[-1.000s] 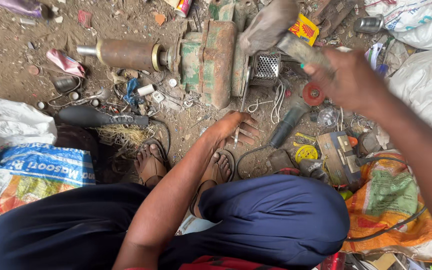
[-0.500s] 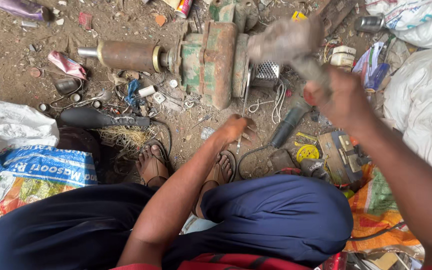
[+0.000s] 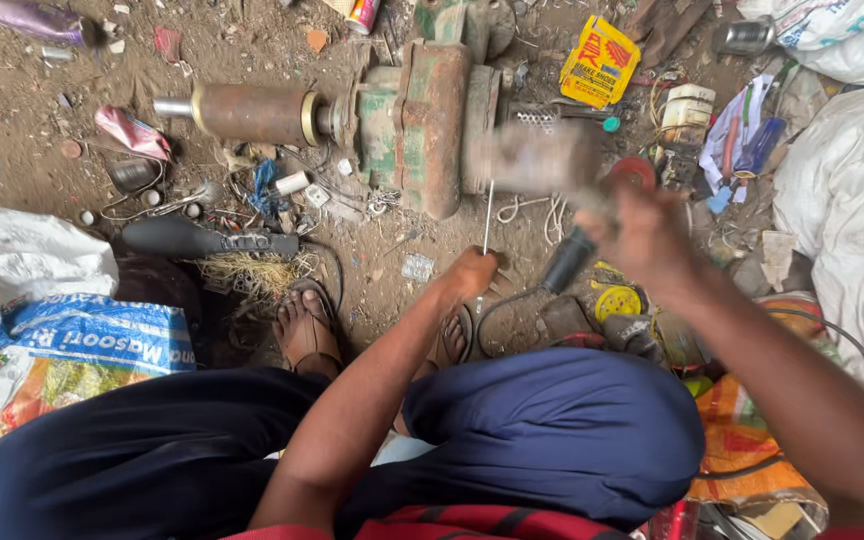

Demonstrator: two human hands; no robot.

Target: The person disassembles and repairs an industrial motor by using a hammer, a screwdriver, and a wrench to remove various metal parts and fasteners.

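Note:
I squat over dirt ground facing a rusty green motor (image 3: 432, 120) whose brown shaft (image 3: 252, 112) points left. My left hand (image 3: 467, 275) is closed around the lower end of a thin metal rod (image 3: 488, 215), which stands nearly upright with its tip at the motor's near edge. My right hand (image 3: 642, 235) is up at the right, gripping a hammer-like tool. The tool's grey blocky head (image 3: 537, 158) is motion-blurred just right of the motor and above the rod.
My sandalled foot (image 3: 304, 330) rests by dry straw and a black-handled tool (image 3: 182, 238). A printed sack (image 3: 62, 350) lies at left and white sacks (image 3: 842, 180) at right. A yellow packet (image 3: 600, 62), wires, bolts and scrap litter the ground around the motor.
My left hand, flat on the ground a second ago, now grips the thin rod. My right hand has swung the hammer-like tool down and left toward the rod.

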